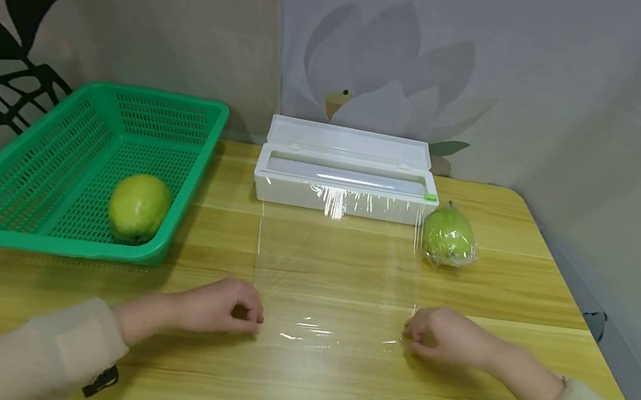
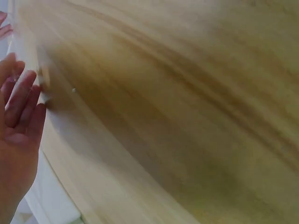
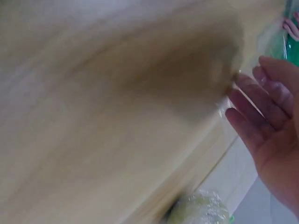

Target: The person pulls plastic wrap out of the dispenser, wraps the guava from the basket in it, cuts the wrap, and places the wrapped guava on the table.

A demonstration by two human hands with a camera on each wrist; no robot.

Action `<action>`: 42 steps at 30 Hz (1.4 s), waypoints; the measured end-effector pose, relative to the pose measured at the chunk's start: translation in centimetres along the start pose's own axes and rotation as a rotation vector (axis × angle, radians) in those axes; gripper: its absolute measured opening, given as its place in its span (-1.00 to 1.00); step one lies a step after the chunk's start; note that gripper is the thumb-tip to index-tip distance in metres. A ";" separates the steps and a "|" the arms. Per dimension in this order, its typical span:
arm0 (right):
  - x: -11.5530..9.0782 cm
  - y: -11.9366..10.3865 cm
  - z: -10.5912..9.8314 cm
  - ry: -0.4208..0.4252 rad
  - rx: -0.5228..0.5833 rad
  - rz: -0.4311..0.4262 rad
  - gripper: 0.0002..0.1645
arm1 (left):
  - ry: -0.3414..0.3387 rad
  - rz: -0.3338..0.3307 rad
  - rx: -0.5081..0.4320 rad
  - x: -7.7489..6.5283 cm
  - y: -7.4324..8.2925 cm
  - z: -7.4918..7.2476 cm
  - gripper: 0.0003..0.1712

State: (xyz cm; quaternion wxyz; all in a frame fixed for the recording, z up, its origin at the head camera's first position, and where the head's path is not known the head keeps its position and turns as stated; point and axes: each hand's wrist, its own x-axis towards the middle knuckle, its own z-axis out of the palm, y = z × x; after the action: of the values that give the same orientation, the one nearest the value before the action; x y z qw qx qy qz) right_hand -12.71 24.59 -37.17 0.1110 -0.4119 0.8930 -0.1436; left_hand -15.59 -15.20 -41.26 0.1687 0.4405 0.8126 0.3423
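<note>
A clear sheet of plastic wrap (image 1: pixel 336 268) stretches from the white wrap dispenser (image 1: pixel 344 201) toward the front of the table. My left hand (image 1: pixel 219 307) pinches the sheet's near left corner between thumb and fingers. At the near right corner, my right hand (image 1: pixel 450 337) pinches it the same way. The dispenser's lid stands open at the back, with the roll inside. Just right of the dispenser sits a green fruit wrapped in film (image 1: pixel 449 236), also seen low in the right wrist view.
A green plastic basket (image 1: pixel 188 211) stands at the left, holding one unwrapped yellow-green fruit (image 1: pixel 139 207). A green slider (image 1: pixel 431 197) sits on the dispenser's right front edge. Behind the wooden table (image 1: pixel 298 395) hangs a pale cloth with printed flowers.
</note>
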 end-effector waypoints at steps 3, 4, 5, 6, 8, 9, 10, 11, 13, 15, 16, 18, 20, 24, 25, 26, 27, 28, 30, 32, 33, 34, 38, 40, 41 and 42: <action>0.1 0.1 0.8 0.038 -0.057 -0.032 -0.73 | 0.017 0.031 0.057 -0.2 0.0 0.2 -0.89; 0.1 0.2 1.0 0.045 -0.068 -0.041 -0.72 | 0.019 0.037 0.074 -0.2 0.0 0.3 -0.88; 0.1 0.2 1.2 0.049 -0.077 -0.044 -0.71 | 0.019 0.041 0.088 -0.3 0.0 0.3 -0.86; 0.0 0.2 1.3 0.056 -0.083 -0.042 -0.69 | 0.021 0.045 0.104 -0.4 0.0 0.4 -0.84; 0.0 0.1 1.4 0.063 -0.096 -0.037 -0.68 | 0.030 0.051 0.125 -0.5 0.1 0.5 -0.80; 0.0 0.0 1.3 0.061 -0.101 -0.027 -0.68 | 0.033 0.047 0.124 -0.6 0.2 0.5 -0.79; 0.0 -0.1 1.2 0.059 -0.105 -0.022 -0.70 | 0.037 0.040 0.115 -0.7 0.3 0.5 -0.79; 0.1 -0.2 1.1 0.057 -0.102 -0.017 -0.72 | 0.040 0.026 0.104 -0.7 0.4 0.5 -0.79; 0.1 -0.4 0.6 0.068 -0.092 -0.005 -0.78 | 0.061 -0.010 0.095 -0.8 0.6 0.2 -0.83; 0.2 -0.4 0.0 0.104 -0.066 0.026 -0.85 | 0.097 -0.055 0.128 -0.7 0.9 -0.3 -0.86; 0.3 -0.4 -0.3 0.133 -0.057 0.044 -0.87 | 0.123 -0.074 0.156 -0.6 1.0 -0.5 -0.86; 0.6 -0.2 -0.7 0.192 -0.051 0.095 -0.81 | 0.177 -0.101 0.253 -0.2 0.9 -1.1 -0.76; 0.9 0.1 -0.8 0.214 -0.090 0.147 -0.56 | 0.214 -0.123 0.355 0.2 0.7 -1.5 -0.60; 1.4 1.0 0.1 0.115 -0.216 0.201 -0.01 | 0.196 -0.156 0.483 0.5 -0.3 -1.7 -0.34; 1.4 1.2 0.4 0.075 -0.235 0.209 0.07 | 0.181 -0.166 0.499 0.3 -0.5 -1.6 -0.31; 1.3 1.3 0.8 0.038 -0.246 0.214 0.14 | 0.166 -0.170 0.515 0.2 -0.8 -1.6 -0.30; 1.2 1.5 1.1 0.011 -0.247 0.217 0.18 | 0.152 -0.173 0.524 0.1 -1.0 -1.5 -0.31; 1.1 1.6 1.4 -0.011 -0.242 0.222 0.21 | 0.143 -0.175 0.529 -0.1 -1.1 -1.4 -0.33; 0.7 1.7 1.8 -0.037 -0.209 0.240 0.24 | 0.135 -0.176 0.531 -0.3 -1.4 -1.3 -0.34; 0.4 1.9 1.9 -0.040 -0.183 0.254 0.24 | 0.136 -0.178 0.519 -0.5 -1.5 -1.3 -0.35; 0.2 1.9 1.9 -0.036 -0.175 0.256 0.24 | 0.137 -0.181 0.510 -0.5 -1.6 -1.3 -0.35; 0.0 2.0 1.9 -0.034 -0.174 0.259 0.24 | 0.139 -0.185 0.504 -0.6 -1.6 -1.4 -0.35; -0.1 2.2 2.0 -0.032 -0.195 0.249 0.24 | 0.137 -0.206 0.493 -1.0 -1.2 -1.9 -0.41; -0.1 2.3 2.0 -0.037 -0.204 0.247 0.26 | 0.148 -0.208 0.499 -1.1 -0.4 -2.4 -0.45; 0.0 2.4 2.1 -0.040 -0.202 0.247 0.26 | 0.166 -0.198 0.507 -1.2 0.0 -2.7 -0.48; 0.0 2.4 2.1 -0.041 -0.199 0.247 0.26 | 0.190 -0.189 0.516 -1.2 0.6 -3.2 -0.50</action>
State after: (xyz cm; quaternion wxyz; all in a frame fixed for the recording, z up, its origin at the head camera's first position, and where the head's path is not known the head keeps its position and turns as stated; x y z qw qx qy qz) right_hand -13.73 25.76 -39.97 0.1049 -0.3106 0.9442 -0.0311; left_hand -16.40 -17.26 -38.65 0.0053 0.3570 0.9225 0.1470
